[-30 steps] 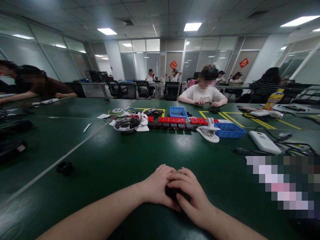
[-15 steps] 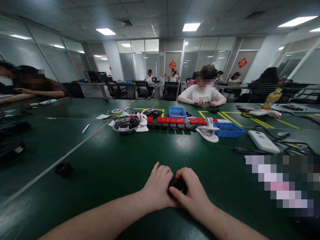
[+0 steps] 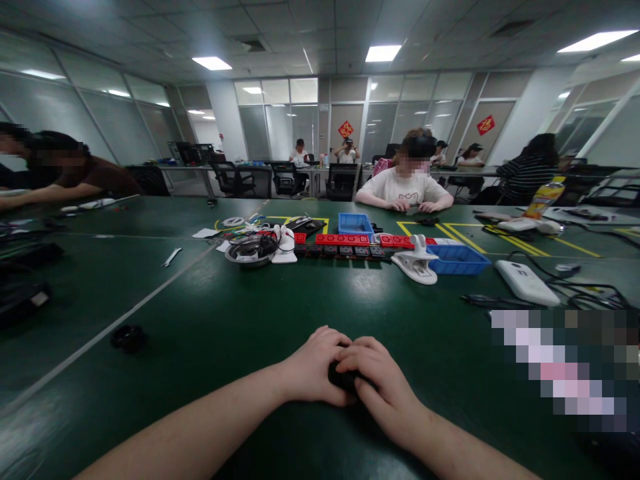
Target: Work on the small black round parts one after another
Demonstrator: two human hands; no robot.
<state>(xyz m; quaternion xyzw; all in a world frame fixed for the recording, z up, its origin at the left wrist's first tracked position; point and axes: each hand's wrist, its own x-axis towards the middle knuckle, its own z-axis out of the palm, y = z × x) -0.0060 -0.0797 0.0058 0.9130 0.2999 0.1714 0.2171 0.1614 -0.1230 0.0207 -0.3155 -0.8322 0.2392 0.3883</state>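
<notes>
Between my two hands, just above or on the green table (image 3: 240,407), is a small round black part (image 3: 341,378); its kind is hard to make out. My left hand (image 3: 317,365) wraps round its left side. From the right, my right hand (image 3: 383,380) grips it, fingers over the top and thumb at the near side. The fingertips of both hands meet and hide much of the part. Off to the left lies another black ring-like part (image 3: 129,339), apart from both hands.
Farther back stand a metal bowl of cables (image 3: 250,253), a red and black power strip row (image 3: 345,245), a white clip (image 3: 416,263) and a blue bin (image 3: 457,260). To the right lie a white box (image 3: 527,283) and black cables. A person (image 3: 405,177) sits opposite.
My right fingers have moved over the top of the black part, covering its round opening. My left hand has turned slightly and its raised finger has come down.
</notes>
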